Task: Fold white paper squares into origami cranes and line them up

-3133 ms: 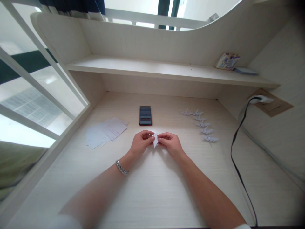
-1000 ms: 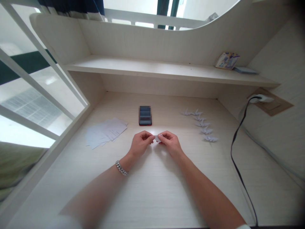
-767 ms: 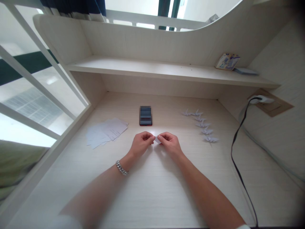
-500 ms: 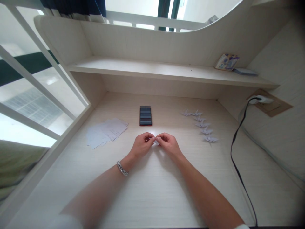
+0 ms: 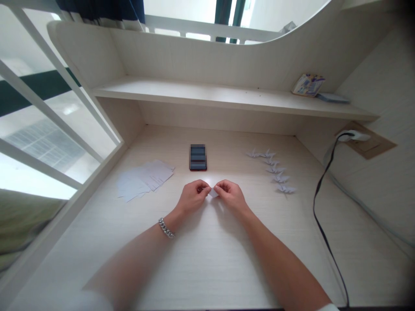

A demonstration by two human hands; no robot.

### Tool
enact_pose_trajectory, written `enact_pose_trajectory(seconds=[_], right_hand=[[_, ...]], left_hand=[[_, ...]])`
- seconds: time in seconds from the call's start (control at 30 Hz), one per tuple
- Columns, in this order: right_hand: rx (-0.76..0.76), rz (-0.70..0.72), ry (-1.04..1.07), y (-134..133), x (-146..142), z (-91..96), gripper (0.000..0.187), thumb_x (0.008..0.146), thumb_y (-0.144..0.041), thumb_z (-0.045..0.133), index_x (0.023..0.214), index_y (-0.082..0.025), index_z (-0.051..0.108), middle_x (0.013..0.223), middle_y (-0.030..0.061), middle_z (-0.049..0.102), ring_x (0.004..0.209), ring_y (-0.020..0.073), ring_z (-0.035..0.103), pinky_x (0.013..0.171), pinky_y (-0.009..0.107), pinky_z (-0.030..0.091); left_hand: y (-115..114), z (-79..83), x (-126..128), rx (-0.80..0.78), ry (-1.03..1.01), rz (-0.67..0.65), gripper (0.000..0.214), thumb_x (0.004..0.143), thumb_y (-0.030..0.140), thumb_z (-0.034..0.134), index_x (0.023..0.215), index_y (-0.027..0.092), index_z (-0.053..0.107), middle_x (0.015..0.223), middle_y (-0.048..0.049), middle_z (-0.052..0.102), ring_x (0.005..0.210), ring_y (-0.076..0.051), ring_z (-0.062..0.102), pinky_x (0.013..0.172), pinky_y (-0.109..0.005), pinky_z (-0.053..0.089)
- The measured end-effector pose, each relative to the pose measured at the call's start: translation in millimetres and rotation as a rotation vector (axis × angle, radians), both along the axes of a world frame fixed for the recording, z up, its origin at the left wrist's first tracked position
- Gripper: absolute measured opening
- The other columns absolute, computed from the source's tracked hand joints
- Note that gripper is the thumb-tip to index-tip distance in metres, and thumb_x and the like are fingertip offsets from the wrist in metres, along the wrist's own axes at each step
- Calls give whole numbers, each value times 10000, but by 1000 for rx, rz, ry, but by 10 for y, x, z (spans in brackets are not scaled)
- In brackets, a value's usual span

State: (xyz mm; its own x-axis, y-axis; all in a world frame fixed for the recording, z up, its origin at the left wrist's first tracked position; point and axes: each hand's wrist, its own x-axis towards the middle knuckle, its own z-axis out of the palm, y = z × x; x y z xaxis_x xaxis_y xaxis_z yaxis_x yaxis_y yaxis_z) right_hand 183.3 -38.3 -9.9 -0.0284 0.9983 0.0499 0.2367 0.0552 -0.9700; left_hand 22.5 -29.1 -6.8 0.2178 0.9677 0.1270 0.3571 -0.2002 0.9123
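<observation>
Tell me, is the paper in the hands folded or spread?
Folded, it seems: between the left hand and right hand, the paper, partly hidden, looks far smaller than the flat sheets.

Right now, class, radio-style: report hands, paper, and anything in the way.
Left hand and right hand: both pinching small white folded paper. Phone just beyond, touching neither hand. Paper cranes off to the right.

Soft light casts faint shadows on the desk point(image 5: 207, 268); the right edge darkens, blurred.

folded piece point(image 5: 213, 193): matt paper | loose sheets point(image 5: 144, 179): smooth paper | desk point(image 5: 201, 263): smooth wood-grain | bracelet point(image 5: 165, 228): shiny metal
</observation>
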Motion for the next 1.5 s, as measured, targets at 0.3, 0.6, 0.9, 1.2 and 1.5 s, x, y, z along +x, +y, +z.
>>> enact_pose_trajectory(seconds=[0.3, 0.6, 0.9, 1.2, 1.5], right_hand=[[-16, 1, 16, 18, 21, -38, 243, 756, -399, 572, 726, -161, 611, 662, 27, 605, 597, 146, 550, 556, 260, 450], [-148, 57, 307, -25, -69, -5, 361, 641, -419, 704, 875, -171, 585, 709, 28, 630, 652, 173, 600, 561, 284, 496], [-35, 36, 190, -41, -73, 60, 286, 663, -351, 690, 853, -166, 582, 706, 29, 628, 634, 162, 582, 584, 276, 466], [-69, 64, 234, -55, -93, 84, 337, 663, -340, 689, 916, -175, 539, 691, 8, 600, 558, 129, 553, 547, 266, 463], [-152, 49, 287, -35, -74, 59, 416, 602, -327, 725, 935, -182, 522, 585, -35, 582, 514, 130, 559, 516, 259, 450]], left_hand=[[36, -28, -2, -136, -215, 11, 229, 717, 361, 625, 751, 138, 662, 656, -43, 655, 590, -138, 583, 563, -246, 453], [60, -13, 25, -196, -462, 85, 303, 637, 293, 715, 880, 125, 647, 590, -17, 629, 518, -114, 568, 513, -231, 449], [14, -19, 53, -232, -470, -2, 316, 654, 287, 705, 908, 126, 606, 680, -35, 641, 638, -141, 609, 600, -259, 493], [15, 5, 51, -161, -514, 37, 313, 651, 241, 706, 916, 150, 567, 655, 3, 618, 626, -126, 601, 613, -251, 482], [64, -25, 23, -241, -650, 88, 377, 573, 244, 765, 876, 142, 565, 616, 13, 633, 566, -110, 593, 593, -238, 468]])
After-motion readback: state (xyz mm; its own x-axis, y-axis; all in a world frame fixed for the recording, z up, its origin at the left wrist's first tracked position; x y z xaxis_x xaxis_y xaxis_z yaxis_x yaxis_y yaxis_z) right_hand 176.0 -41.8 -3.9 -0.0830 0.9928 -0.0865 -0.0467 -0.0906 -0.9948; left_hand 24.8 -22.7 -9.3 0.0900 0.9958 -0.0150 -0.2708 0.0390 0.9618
